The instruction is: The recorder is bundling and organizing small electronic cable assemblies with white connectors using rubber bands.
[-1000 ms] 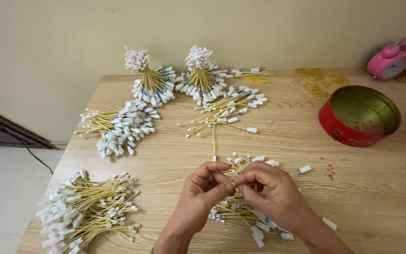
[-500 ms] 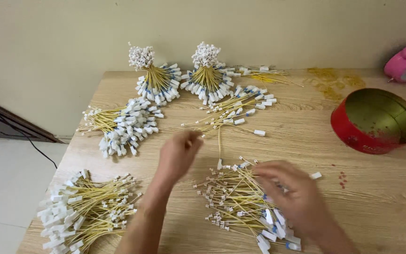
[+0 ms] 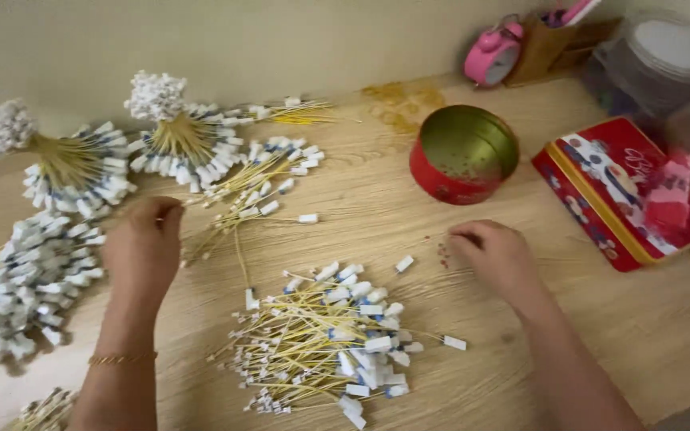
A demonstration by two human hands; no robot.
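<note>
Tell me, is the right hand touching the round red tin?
Apart. In the head view, the right hand rests on the wooden table, and a strip of bare wood shows between its fingertips and the round red tin.

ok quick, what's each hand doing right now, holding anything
Left hand: fingers curled at the loose yellow sticks; whether it grips one cannot be told.
Right hand: fingertips down by tiny red bits; nothing visibly held.

a home used for piecework: a wooden table (image 3: 377, 199) stands against a plain cream wall (image 3: 201, 40). far right sit a pink alarm clock (image 3: 493, 54), a red round tin (image 3: 463, 154) and a red biscuit box (image 3: 624, 187). heaps of yellow tagged wires (image 3: 321, 343) cover the near and left parts.
</note>
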